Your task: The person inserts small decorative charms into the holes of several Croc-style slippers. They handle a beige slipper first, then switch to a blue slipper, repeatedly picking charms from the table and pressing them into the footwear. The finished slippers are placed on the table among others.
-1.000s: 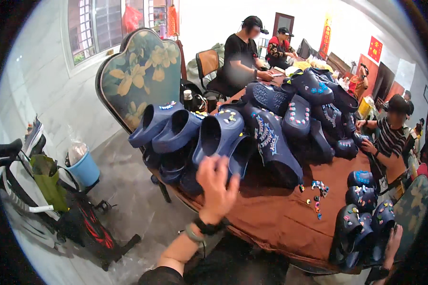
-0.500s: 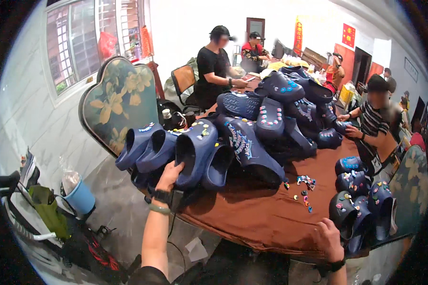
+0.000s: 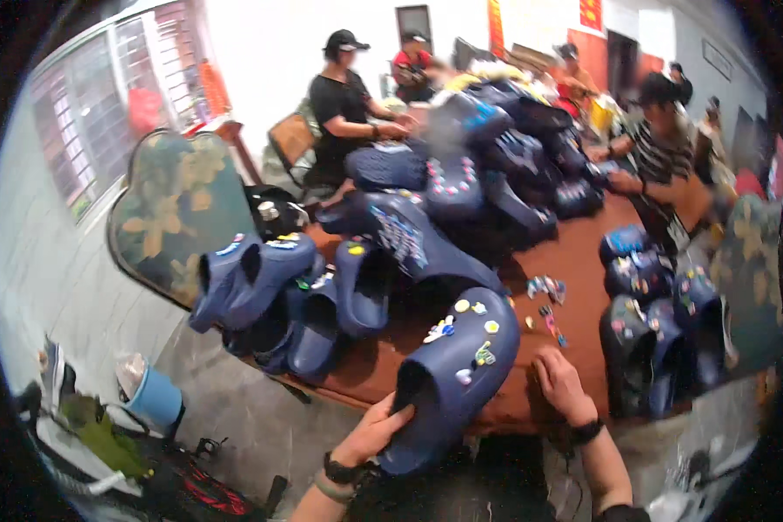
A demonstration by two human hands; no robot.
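Note:
Held by its heel end in my left hand (image 3: 370,439) is a large navy clog (image 3: 461,370), its toe tilted up and to the right. Several small coloured charms sit on its upper. The thumb of that hand lies inside the foot opening, while its other fingers are hidden behind the shoe. My right hand (image 3: 565,387) hovers over the table's near edge, just right of the clog, with fingers loosely bent and nothing visible in them. Beyond it, small loose charms (image 3: 545,291) lie on the brown cloth (image 3: 574,261).
A big heap of navy clogs (image 3: 505,157) covers the table's middle, with more clogs (image 3: 313,322) at its left edge. Decorated clogs (image 3: 657,339) stand at the right. Several people sit around the table, one in striped clothing (image 3: 661,157). A blue bin (image 3: 155,393) stands on the floor.
My left hand has lifted the charm-covered clog off the left group and brought it right, towards me. My right hand has moved slightly left and up, and the view has shifted.

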